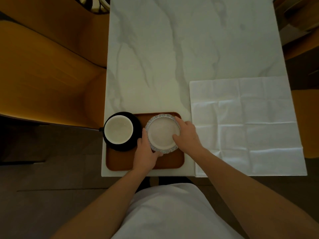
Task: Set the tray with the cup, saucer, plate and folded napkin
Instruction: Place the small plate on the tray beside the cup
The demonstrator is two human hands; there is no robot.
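Observation:
A brown tray (169,163) lies at the near left corner of the marble table. On its left part a black saucer (137,125) carries a cup (118,129) that is white inside. A small white plate (161,132) with a fluted rim sits on the tray's right part. My left hand (146,152) grips the plate's near-left rim. My right hand (187,134) holds its right rim, thumb on the edge. A white napkin (245,125) lies unfolded and flat on the table to the right of the tray.
The white marble table (172,57) stretches away beyond the tray. A yellow-brown chair (51,75) stands against the table's left side. More seating shows at the far right edge (302,40). The napkin overhangs the table's near right corner.

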